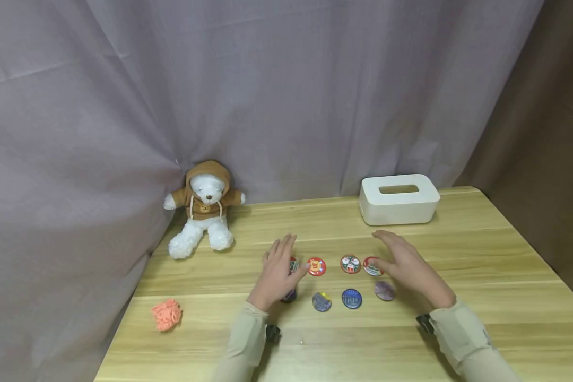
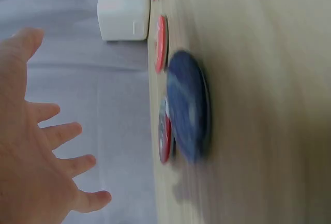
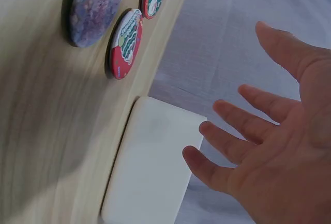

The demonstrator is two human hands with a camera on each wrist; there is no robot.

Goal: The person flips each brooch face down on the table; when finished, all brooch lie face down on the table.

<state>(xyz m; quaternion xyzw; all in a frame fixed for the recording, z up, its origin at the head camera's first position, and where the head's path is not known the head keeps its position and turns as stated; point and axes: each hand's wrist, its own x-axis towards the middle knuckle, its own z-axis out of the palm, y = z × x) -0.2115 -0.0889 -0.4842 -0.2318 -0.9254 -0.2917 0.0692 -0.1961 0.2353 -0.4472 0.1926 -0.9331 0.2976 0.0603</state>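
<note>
Several round badges lie in two rows on the wooden table. In the far row are a red and yellow badge (image 1: 317,266), a green and white one (image 1: 350,263) and a red and white one (image 3: 126,43). The near row has a grey and yellow badge (image 1: 322,302), a blue one (image 1: 352,298) and a purple one (image 3: 97,9). My left hand (image 1: 278,274), fingers spread, is above the left end of the rows and partly hides a dark blue badge (image 2: 187,105). Above the right end, my right hand (image 1: 409,265) has its fingers extended and holds nothing.
A white tissue box (image 1: 401,207) stands at the back right. At the back left sits a white teddy bear (image 1: 205,204) in a brown hoodie. A bundle of coral yarn (image 1: 166,314) lies at the table's left side. Grey curtain (image 1: 286,106) hangs behind the table.
</note>
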